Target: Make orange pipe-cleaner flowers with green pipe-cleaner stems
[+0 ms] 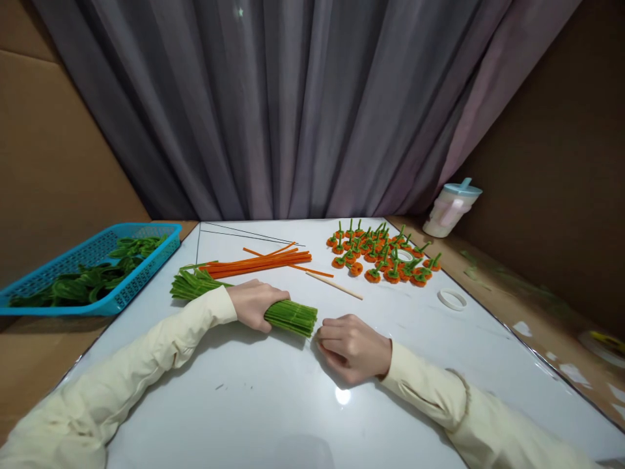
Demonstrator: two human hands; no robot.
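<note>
A thick bundle of green pipe cleaners (293, 317) lies across the middle of the white table. My left hand (256, 304) is wrapped over it from above, fingers closed. Just off the bundle's right end is my right hand (352, 348), its fingers curled and pinched together; whatever they hold, if anything, is hidden. Behind the bundle lie loose orange pipe cleaners (263, 262), some crossing each other. A thin wooden stick (336, 286) rests on the table beyond my right hand.
Many small orange pumpkin shapes with green stems (374, 275) stand at the back right, with a white tape roll (452, 299) nearby. A blue basket (117, 301) of green fuzzy pieces sits left. A lidded cup (452, 208) stands far right, before cardboard walls and a grey curtain (293, 111).
</note>
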